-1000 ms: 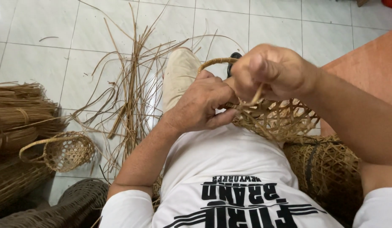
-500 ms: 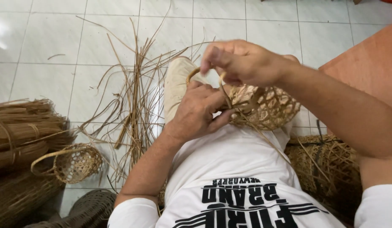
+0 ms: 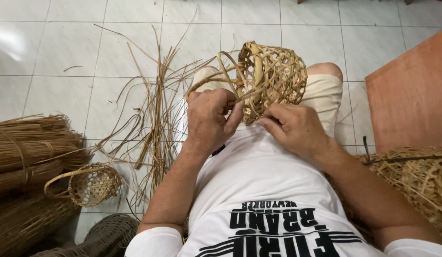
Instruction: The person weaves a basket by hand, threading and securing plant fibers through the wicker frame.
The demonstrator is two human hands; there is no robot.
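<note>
Lowered now, right hand (image 3: 297, 129) joins left hand (image 3: 209, 119), fingers grasping hollow woven basket (image 3: 273, 78).

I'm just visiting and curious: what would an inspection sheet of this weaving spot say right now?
Surface: white tiled floor; person sits with the work on their lap.
Job's things: small open-weave basket on its side, loose strips sticking out.
Clutter: loose strips on the floor; finished small basket; bundled straw.
Hands: left hand and right hand both grip the basket's edge.
Cables: nothing seen.
Surroundings: reddish board; woven pile.
</note>
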